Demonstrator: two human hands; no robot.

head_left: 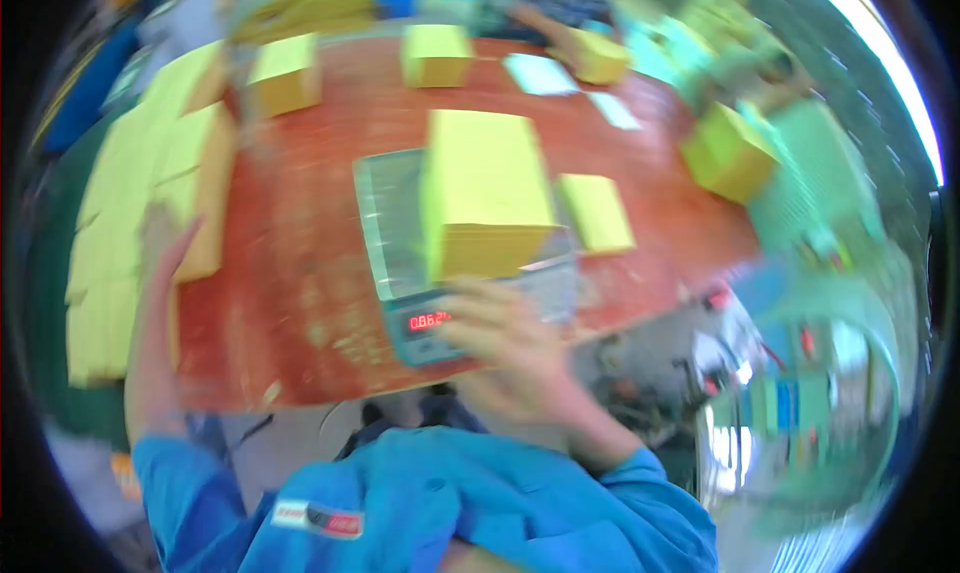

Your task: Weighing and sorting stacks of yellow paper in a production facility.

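Head view: the whole frame was smeared by motion, so fine detail was unreliable.
Scale (400,263): a flat weighing scale with a clear platform sat at frame centre on the red-brown table (300,303); its red digit display faced the lower edge.
Stack on scale: a tall yellow stack (485,193) stood upright on the platform, toward its right half.
Right hand (510,353): lay at the front edge of the scale, just below the yellow stack, fingers (480,308) curled loosely toward the display; whether they gripped anything could not be told, probably nothing.
Left hand (160,273): was raised at frame left, fingers extended and released, beside the yellow piles (130,203) along the table's left edge; contact with them could not be confirmed.
Other stacks: a small yellow stack (595,213) lay just right of the scale; further yellow blocks (435,55) sat along the upper table edge.
Sleeves: blue sleeves (440,503) filled the lower centre.
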